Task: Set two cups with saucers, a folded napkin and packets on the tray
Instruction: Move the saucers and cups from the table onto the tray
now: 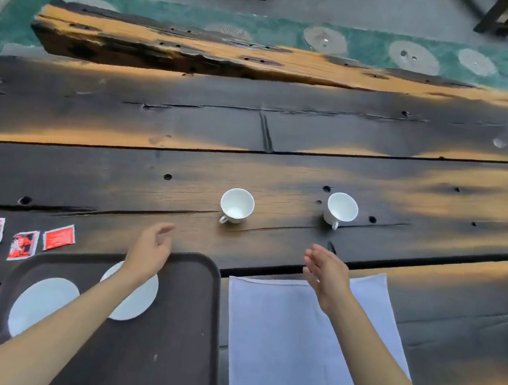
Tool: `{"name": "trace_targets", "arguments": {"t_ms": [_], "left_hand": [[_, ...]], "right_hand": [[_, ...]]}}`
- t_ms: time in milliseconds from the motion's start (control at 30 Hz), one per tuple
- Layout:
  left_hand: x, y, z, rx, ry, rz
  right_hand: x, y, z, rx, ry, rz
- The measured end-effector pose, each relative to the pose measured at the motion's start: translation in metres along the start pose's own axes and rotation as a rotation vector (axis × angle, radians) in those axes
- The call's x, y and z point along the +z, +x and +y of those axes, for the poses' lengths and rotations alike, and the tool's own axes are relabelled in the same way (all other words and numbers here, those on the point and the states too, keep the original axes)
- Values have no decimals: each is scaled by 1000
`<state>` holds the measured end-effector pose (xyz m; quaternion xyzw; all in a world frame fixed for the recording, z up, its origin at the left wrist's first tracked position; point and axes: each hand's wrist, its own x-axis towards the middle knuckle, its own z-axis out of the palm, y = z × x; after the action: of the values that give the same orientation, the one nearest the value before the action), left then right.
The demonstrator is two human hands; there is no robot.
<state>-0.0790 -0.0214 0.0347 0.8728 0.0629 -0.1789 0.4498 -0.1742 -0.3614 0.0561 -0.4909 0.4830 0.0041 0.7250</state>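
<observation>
Mid-frame, our left hand (150,250) and right hand (326,274) hover, fingers spread and empty, below two cups (236,205).

Two saucers (41,302) on tray (171,347), napkin (295,352) right, packets (22,238) left, cups (236,205) beyond.
</observation>
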Motion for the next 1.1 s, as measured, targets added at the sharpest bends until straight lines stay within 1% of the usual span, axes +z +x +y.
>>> {"name": "trace_targets", "arguments": {"t_ms": [133, 267, 467, 733, 867, 967, 1100], "left_hand": [[39, 30, 24, -25, -55, -93], [69, 53, 32, -87, -88, -161], [96, 80, 32, -168, -163, -235], [106, 95, 28, -224, -279, -262], [106, 98, 28, -225, -305, -298], [102, 96, 29, -225, -361, -313], [89, 85, 28, -206, -377, -343]], "right_hand": [[-21, 41, -24, 28, 88, 86], [-28, 75, -36, 53, 120, 144], [-21, 115, -39, 56, 117, 100], [-17, 141, -35, 42, 59, 62], [-20, 148, -34, -9, 98, 58], [-18, 148, -32, -67, 144, 60], [-16, 133, -24, -82, 100, 57]]}}
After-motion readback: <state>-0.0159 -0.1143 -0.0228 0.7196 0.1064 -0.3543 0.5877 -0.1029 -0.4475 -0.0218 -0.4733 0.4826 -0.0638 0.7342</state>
